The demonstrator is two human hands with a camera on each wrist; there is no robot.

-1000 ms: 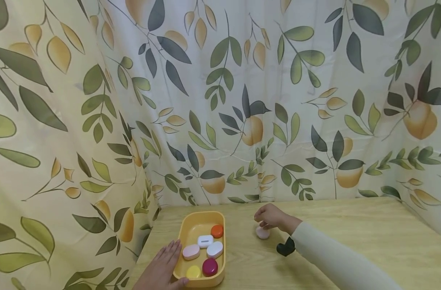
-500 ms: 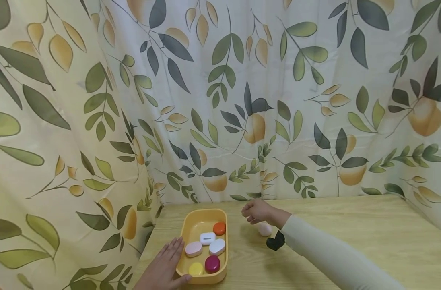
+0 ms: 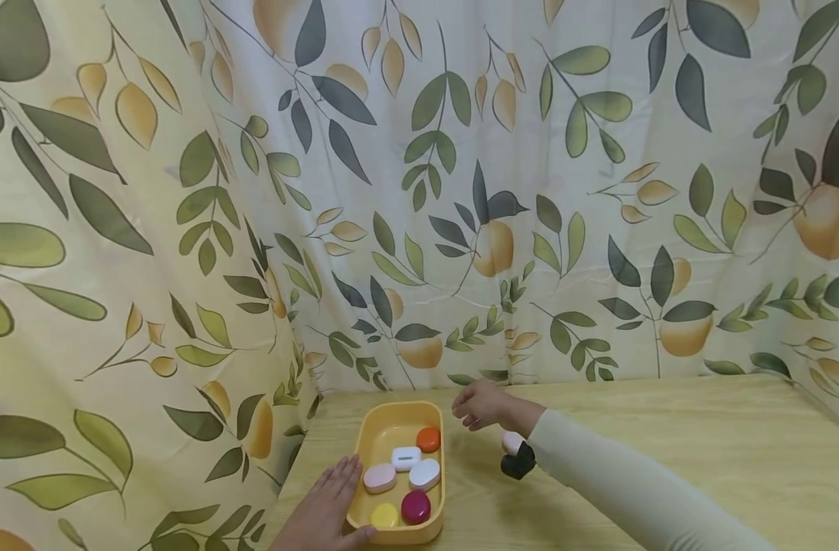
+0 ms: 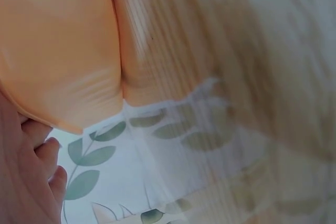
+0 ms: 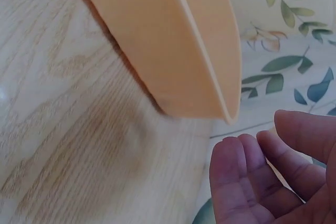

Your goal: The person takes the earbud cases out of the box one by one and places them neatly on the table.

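A yellow-orange tray [image 3: 436, 528] stands at the table's left, with small rounded cases in it: orange [image 3: 429, 439], white with a slot [image 3: 406, 458], white oval [image 3: 425, 474], pink oval [image 3: 380, 478], magenta [image 3: 416, 506] and yellow [image 3: 385, 515]. Along its left side rests my left hand [image 3: 326, 501], fingers straight, thumb at the near corner. My right hand [image 3: 484, 405] hovers just right of the tray's far end. Its fingers [image 5: 227, 163] are loosely bent, with nothing between them in the right wrist view. Below the right forearm lie a pale pink piece [image 3: 511, 441], partly covered, and a black heart-shaped piece [image 3: 518, 461].
A light wooden table [image 3: 667, 444] stretches to the right of the tray. Behind it and on the left hangs a curtain [image 3: 564, 229] printed with leaves and fruit, meeting the table's far edge.
My right hand has moved left, away from the pale pink piece and towards the tray. That piece stays on the table. The left hand keeps its place on the tray as the head view shifts slightly.
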